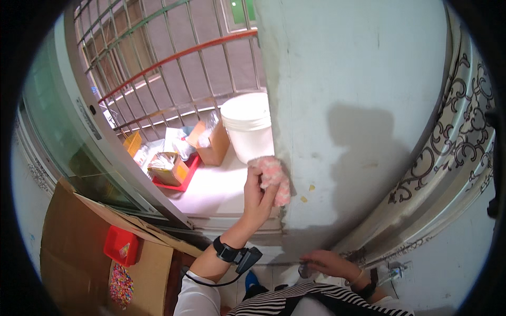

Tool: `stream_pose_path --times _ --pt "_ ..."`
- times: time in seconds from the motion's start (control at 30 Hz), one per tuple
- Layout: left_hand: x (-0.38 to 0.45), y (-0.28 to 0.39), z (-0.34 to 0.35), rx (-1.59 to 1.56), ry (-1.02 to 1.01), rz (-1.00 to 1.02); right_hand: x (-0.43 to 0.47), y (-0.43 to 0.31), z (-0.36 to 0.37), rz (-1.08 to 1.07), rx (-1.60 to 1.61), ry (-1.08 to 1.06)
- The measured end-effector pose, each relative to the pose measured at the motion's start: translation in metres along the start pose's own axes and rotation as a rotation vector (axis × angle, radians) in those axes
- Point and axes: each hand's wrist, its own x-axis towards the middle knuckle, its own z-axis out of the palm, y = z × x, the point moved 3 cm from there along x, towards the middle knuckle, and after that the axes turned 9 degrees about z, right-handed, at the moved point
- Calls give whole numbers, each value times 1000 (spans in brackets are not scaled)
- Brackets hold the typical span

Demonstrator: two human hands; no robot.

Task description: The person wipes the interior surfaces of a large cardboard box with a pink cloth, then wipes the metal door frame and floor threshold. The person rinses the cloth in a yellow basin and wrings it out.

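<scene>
My left hand [257, 193] grips a pink and white fluffy cloth [275, 177]. The cloth lies at the edge of the pale wall [316, 138], beside the window opening. A black band with a small device [237, 254] is strapped to my left wrist, and a cable runs from it. Low in front of my waist is my right hand [330, 262], fingers stretched to the left. A small greyish object [304, 271] shows just under its fingertips; whether the hand holds it is unclear.
Beyond the sill stand a white bucket [251, 134], a cardboard box [215, 144] and a red tray [189, 177] before metal window bars [178, 59]. A sliding glass panel [59, 98] is at left. Below it, a red basket [118, 245] and colourful beads [121, 286] rest on cardboard. A patterned curtain [431, 158] hangs right.
</scene>
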Motion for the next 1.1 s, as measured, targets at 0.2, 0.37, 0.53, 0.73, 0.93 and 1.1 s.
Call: stream_pose_path --times 0.2,0.37,0.53,0.73,0.93,1.1 --pt "140 63 3 26 -13 398 16 -28 -7 -90 -56 0" --pt "243 98 6 -231 5 563 10 -37 -14 -45 -73 95" --pt "276 91 1 -282 78 502 -5 -30 -14 50 -32 229" --pt "244 77 -44 859 119 1017 1 -25 -5 106 -30 224" --pt "226 65 -72 1022 -238 1088 25 -31 -3 80 -93 267" --pt "190 33 4 203 -124 667 52 -42 4 0 -149 244"
